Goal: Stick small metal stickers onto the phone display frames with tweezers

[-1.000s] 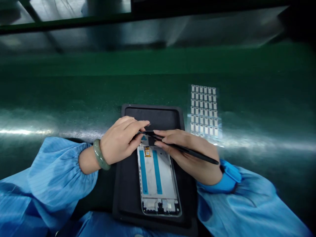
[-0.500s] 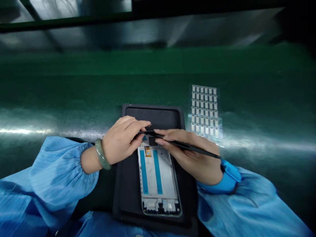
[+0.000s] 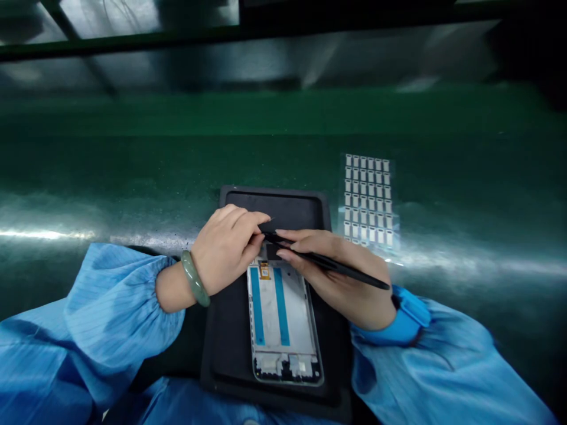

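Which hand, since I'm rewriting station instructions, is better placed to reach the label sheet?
Probably the right hand: it holds the black tweezers and lies beside the sheet of white labels; the left hand sits farther off, over the phone frame.

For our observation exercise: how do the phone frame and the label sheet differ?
The phone frame lies on a black tray; the label sheet lies on the green bench. The frame shows two blue strips; the sheet shows rows of white labels. Both are flat rectangles.
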A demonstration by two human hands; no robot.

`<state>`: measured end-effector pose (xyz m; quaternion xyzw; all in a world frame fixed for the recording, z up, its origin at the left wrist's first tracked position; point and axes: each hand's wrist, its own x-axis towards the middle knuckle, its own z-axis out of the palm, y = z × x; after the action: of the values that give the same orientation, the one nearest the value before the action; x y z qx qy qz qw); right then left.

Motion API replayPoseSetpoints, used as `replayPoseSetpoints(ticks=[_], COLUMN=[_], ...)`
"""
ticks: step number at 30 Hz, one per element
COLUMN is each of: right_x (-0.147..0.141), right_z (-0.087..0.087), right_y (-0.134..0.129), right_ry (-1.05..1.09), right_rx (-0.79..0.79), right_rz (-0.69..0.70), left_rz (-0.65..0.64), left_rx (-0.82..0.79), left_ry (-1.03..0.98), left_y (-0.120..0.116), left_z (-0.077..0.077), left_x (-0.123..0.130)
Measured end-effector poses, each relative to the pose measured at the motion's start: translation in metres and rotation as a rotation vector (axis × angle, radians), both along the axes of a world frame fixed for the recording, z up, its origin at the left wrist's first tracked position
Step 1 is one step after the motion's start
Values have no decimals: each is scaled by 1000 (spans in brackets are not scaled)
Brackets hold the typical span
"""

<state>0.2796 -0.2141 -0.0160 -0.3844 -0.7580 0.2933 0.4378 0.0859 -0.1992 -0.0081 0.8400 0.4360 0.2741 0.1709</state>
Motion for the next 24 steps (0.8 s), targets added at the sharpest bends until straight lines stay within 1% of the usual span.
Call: replayPoseSetpoints(ticks=[4,8,13,16,18,21,24], right_x=[-2,-5,-7,-7,-6,-4,-4], right_z=[-1,0,5,5,4,5,9], right_y=[1,5,9,10,10,9,8], right_ry=[11,29,-39,-48,-40,39,216], right_rx=[-19,-25,-57,-37,-57,-90,-139], right_rz=[-8,-24,-102,-100,-100,-109,-147], left_rz=[-40,-6,18,23,34,50,38], left_rx=[-24,12,35,40,28,0,-46], left_ry=[-28,-18,-13,-28,-39,-79,-176], left_y=[-5,-12,-14,-14,-14,-13,-12], left_z=[0,-1,-4,-5,-5,-4,-2], left_x=[-6,-7,-4,-4,-5,-6,-6])
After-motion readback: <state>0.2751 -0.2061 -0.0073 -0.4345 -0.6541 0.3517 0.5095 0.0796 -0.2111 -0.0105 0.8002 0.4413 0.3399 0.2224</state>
